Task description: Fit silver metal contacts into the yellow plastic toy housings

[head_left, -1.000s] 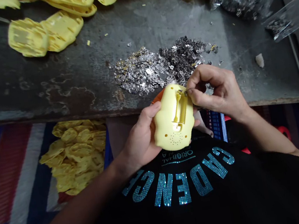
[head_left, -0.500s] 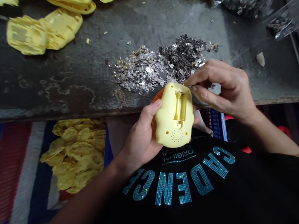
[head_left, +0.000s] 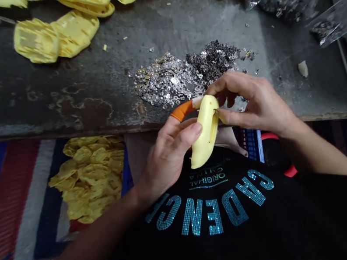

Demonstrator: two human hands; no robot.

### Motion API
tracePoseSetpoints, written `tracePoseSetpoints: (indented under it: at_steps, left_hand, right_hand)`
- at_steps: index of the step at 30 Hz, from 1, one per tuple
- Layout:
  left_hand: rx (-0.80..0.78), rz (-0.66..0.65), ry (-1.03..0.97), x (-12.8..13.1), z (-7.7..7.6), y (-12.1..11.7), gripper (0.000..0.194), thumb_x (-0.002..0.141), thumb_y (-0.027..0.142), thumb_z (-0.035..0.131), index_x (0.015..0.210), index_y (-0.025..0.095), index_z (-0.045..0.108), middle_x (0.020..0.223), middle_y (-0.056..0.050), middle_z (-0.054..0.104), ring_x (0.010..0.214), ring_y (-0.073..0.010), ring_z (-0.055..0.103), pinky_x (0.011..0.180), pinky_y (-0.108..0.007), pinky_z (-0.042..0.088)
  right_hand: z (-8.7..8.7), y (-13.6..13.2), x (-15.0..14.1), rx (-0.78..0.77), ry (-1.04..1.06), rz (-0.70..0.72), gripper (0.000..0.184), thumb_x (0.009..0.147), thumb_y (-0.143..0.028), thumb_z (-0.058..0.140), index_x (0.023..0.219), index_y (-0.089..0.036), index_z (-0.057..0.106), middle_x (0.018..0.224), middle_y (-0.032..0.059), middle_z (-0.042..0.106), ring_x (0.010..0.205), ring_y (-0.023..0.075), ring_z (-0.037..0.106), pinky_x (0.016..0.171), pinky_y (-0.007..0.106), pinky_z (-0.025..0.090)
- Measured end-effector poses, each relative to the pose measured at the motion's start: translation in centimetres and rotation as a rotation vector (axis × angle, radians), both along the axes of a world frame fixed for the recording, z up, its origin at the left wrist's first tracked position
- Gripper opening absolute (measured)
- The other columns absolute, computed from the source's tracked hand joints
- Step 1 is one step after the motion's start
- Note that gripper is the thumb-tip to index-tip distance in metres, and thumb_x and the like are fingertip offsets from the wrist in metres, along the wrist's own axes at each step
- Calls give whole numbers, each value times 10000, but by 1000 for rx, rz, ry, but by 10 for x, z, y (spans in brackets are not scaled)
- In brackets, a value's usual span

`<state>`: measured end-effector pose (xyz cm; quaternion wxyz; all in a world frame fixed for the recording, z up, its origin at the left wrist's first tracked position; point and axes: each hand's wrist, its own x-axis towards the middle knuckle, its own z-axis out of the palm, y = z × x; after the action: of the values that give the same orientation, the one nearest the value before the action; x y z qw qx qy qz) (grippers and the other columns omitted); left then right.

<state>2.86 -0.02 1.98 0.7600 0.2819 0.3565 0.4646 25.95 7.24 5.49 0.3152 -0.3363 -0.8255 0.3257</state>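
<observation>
- Yellow shell [head_left: 206,135] is tipping edge-on since earlier, long axis running 1-to-7 o'clock.
- Left hand [head_left: 168,150] is gripping it from 8 o'clock.
- Right hand [head_left: 253,99] is crowding its top from 3, can't tell if pinching.

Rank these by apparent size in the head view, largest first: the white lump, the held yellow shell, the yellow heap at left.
Yellow heap
Held yellow shell
White lump
</observation>
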Motion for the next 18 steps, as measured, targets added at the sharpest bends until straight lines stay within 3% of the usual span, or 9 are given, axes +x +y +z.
tracePoseSetpoints:
  at_steps: [4, 8, 11, 15, 18]
  left_hand:
    - [92, 59, 157, -9, -2, -8, 380, 1027, 341, 814, 1402, 286, 813, 1288, -38, 870, 1129, -266, 823, 923, -299, 619]
    - [135, 106, 320, -13, 1, -14, 348, 1014, 340, 837, 1349, 250, 866, 1225, -42, 882, 1075, -270, 809, 930, -304, 601]
    - [105, 102, 338, -11, 2, -15, 378, 1009, 380, 840, 1355, 229, 867, 1166, -56, 887, 1016, -278, 805, 875, -318, 606]
    - [100, 80, 378, -13, 3, -14, 368, 1007, 436, 832, 1279, 193, 886, 1049, -61, 888, 888, -247, 801, 732, -276, 597]
    - [31, 13, 377, -32, 4, -7, 374, 1033, 506, 787, 1247, 212, 877, 957, -21, 877, 826, -209, 801, 620, -213, 567]
  right_hand:
    - [-18, -7, -4, 110, 94, -59, 210, 1002, -297, 781, 1204, -254, 741, 1093, 23, 786, 929, 178, 712, 833, 340, 604]
    - [-34, -12, -8, 197, 173, -124, 256, 979, -284, 800, 1227, -282, 737, 1064, 7, 786, 905, 179, 721, 826, 348, 611]
    - [-37, -13, -9, 212, 193, -136, 231, 990, -300, 785, 1214, -263, 740, 1056, 5, 789, 899, 168, 726, 823, 330, 608]
    - [-36, -15, -10, 157, 200, -124, 219, 979, -287, 807, 1186, -233, 758, 1031, 7, 787, 899, 155, 719, 829, 307, 592]
    - [-42, -20, -13, -59, 296, -145, 237, 958, -342, 832, 1144, -209, 767, 997, 4, 777, 862, 136, 701, 790, 279, 582]
